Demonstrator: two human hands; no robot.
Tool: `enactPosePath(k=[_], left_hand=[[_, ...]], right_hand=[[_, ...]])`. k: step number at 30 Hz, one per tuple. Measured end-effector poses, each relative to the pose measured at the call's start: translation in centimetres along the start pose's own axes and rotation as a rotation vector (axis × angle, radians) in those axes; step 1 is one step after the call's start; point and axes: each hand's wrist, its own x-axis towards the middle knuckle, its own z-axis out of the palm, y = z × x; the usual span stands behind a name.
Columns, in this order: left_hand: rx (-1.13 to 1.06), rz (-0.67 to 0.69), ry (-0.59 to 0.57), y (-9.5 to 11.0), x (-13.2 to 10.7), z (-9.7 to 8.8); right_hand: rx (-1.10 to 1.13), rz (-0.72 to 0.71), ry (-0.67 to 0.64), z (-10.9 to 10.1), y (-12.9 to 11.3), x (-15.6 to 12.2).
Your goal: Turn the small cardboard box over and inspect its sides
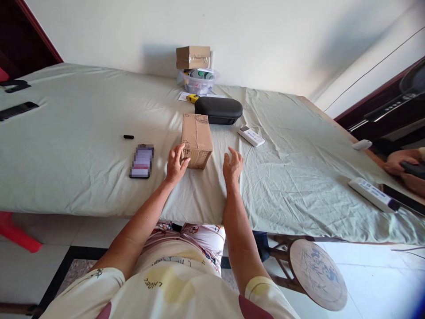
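A taped brown cardboard box [196,138] lies on the pale green sheet of the table [83,168], straight in front of me. My left hand [176,164] rests against the box's near left corner, fingers curved and apart, not closed around it. My right hand [232,165] hovers just right of the box, fingers spread, holding nothing. A phone [142,161] lies left of my left hand.
Behind the box sit a black case [218,110], a white remote [251,136], a yellow tape measure [191,98] and a plastic tub [198,81] with a second box [193,57] on top. Another person's hand [400,162] is at right, near a long remote [372,194]. A round stool [316,274] stands below.
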Motion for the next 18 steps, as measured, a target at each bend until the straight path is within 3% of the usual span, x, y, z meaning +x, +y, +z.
enactPosePath(k=[2, 5, 12, 18], left_hand=[[0.003, 0.002, -0.002, -0.1, 0.0, 0.1], [0.031, 0.029, 0.019, -0.1, 0.0, 0.2], [0.051, -0.005, 0.023, -0.3, -0.2, 0.4], [0.093, -0.026, 0.036, -0.5, -0.4, 0.9]], right_hand=[[-0.151, 0.158, 0.0, -0.4, 1.3, 0.3], [-0.275, 0.297, -0.137, -0.4, 1.9, -0.1], [-0.217, 0.17, -0.219, 1.2, 0.5, -1.5], [-0.125, 0.24, -0.175, 1.9, -0.1, -1.7]])
